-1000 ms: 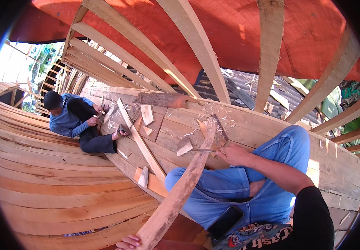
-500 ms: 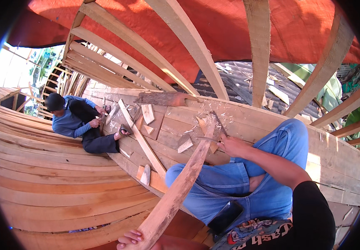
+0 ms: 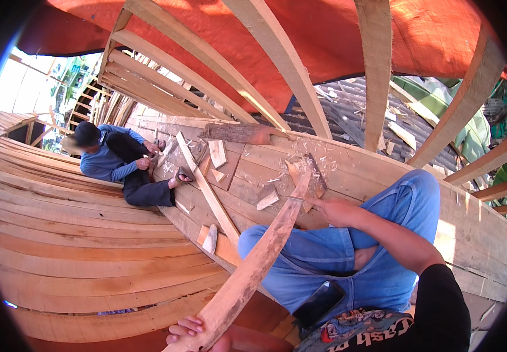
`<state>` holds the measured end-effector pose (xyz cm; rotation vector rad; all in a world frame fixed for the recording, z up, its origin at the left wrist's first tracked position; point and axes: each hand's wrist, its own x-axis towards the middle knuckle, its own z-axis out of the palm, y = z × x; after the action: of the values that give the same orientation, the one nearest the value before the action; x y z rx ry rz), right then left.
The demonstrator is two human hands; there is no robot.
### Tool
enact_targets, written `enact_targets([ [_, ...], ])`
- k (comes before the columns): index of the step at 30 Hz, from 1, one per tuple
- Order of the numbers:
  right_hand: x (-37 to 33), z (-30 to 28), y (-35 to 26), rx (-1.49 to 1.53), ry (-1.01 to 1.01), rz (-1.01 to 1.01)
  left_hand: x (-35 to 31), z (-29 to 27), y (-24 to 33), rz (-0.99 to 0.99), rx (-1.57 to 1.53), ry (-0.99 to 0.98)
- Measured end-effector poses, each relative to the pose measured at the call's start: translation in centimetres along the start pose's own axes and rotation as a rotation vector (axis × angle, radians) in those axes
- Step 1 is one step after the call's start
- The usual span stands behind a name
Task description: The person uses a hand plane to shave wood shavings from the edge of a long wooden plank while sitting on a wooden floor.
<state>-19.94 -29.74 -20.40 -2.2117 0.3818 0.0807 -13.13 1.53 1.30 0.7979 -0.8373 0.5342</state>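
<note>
A long, rough-edged wooden plank (image 3: 252, 274) slants across my lap, its far end down among shavings by a small wood block (image 3: 319, 183). My left hand (image 3: 187, 328) is closed around the plank's near end at the lower edge. Close to the far end, my right hand (image 3: 336, 212) is closed on a knife, with its thin blade (image 3: 298, 199) lying across the plank's edge. The handle is hidden in my fist, and motion blurs the blade a little.
Wood offcuts (image 3: 267, 197) and a long batten (image 3: 206, 186) lie on the planked deck (image 3: 359, 170). A co-worker (image 3: 118, 161) sits at the left with hands on some work. Curved ribs (image 3: 376, 70) rise before an orange tarp (image 3: 329, 35). A phone (image 3: 319, 302) rests on my lap.
The whole view has shifted slightly, moving the scene right and down. The blade shows flatter and shorter across the plank. Both hands keep their grips.
</note>
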Motion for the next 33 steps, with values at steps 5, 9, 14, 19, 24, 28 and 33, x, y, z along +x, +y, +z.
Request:
enact_targets([
  [5,-1.1,-0.8,-1.7,-0.028,-0.033,-0.057,0.1,0.3,-0.1,0.000,0.001,-0.003],
  [9,-0.6,-1.4,-2.1,-0.079,-0.140,0.038,0.1,0.0,-0.2,-0.008,-0.018,-0.003],
  [14,-1.5,-2.4,-4.4,-0.073,-0.176,0.066,0.1,0.7,-0.1,0.006,-0.007,-0.012],
  [19,-1.0,-0.4,-2.3,-0.071,-0.045,-0.054,0.0,0.3,-0.2,-0.017,0.032,0.017],
  [24,-0.1,-0.6,-1.6,-0.086,-0.096,-0.032,0.2,-1.5,-0.3,-0.030,0.016,0.014],
  [28,-0.3,0.0,-2.5,-0.097,-0.036,-0.063,0.5,-0.6,0.1,-0.044,0.038,-0.018],
  [33,0.1,-0.1,-1.4,-0.115,-0.015,-0.048,0.1,-0.1,-0.1,-0.044,0.024,-0.010],
])
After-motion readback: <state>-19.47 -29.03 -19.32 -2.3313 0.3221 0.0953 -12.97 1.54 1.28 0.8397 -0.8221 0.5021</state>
